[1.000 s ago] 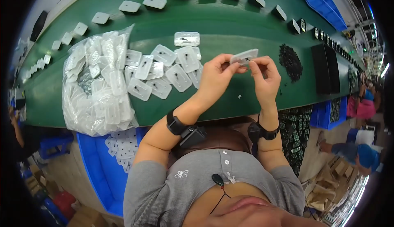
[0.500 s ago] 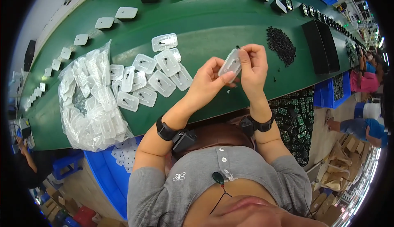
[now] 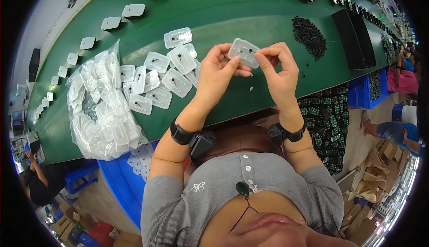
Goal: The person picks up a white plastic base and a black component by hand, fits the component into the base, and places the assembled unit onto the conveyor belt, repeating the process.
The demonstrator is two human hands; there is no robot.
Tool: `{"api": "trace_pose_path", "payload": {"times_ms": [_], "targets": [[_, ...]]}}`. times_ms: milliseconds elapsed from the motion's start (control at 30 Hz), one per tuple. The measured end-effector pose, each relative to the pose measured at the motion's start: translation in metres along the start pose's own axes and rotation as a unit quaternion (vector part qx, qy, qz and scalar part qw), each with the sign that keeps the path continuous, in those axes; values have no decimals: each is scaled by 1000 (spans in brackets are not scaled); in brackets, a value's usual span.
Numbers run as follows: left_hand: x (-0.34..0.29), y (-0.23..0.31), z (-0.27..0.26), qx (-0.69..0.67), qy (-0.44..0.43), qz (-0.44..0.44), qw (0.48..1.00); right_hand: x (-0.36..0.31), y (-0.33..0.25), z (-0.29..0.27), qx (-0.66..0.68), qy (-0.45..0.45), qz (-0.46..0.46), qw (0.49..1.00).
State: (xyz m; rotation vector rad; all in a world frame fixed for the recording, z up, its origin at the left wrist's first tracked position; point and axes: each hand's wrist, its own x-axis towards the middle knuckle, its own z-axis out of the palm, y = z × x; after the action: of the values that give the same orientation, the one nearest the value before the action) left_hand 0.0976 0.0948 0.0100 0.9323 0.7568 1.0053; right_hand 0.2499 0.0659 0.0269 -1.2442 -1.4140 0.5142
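My left hand (image 3: 216,70) grips the left end of a translucent plastic cover (image 3: 241,55), tilted above the green table. The cover is a rounded rectangle with small holes. A small black part (image 3: 251,50) sits in it near its right side. My right hand (image 3: 280,68) is closed there, thumb and forefinger pinched at that black part, by the cover's edge. Left of my hands lies a loose group of similar covers (image 3: 180,82), many with a black piece in them. To the right is a heap of small black parts (image 3: 309,38).
A clear plastic bag (image 3: 105,126) full of covers lies at the left. White-topped boxes (image 3: 134,10) line the table's far edge. A black bin (image 3: 353,39) stands at the right, with blue crates (image 3: 368,88) and green circuit boards (image 3: 328,122) below. People are farther off.
The cover has turned from steeply slanted to nearly level, its holed face showing. My right hand has shifted to its right end, at the black part. The view has moved slightly.
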Motion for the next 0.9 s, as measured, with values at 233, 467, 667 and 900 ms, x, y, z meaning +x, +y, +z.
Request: {"api": "trace_pose_path", "payload": {"times_ms": [233, 467, 667, 900], "targets": [[-3, -8, 2, 6, -13, 14, 1000, -8, 5, 3, 0, -22, 44, 999], [0, -13, 11, 44, -1, 112, 993, -12, 7, 10, 171, -6, 156, 973], [1, -20, -4, 218, 60, 205, 952, -23, 11, 21, 125, -39, 196, 972], [0, -16, 0, 200, -9, 166, 966, -26, 2, 10, -39, 16, 82, 996]]}}
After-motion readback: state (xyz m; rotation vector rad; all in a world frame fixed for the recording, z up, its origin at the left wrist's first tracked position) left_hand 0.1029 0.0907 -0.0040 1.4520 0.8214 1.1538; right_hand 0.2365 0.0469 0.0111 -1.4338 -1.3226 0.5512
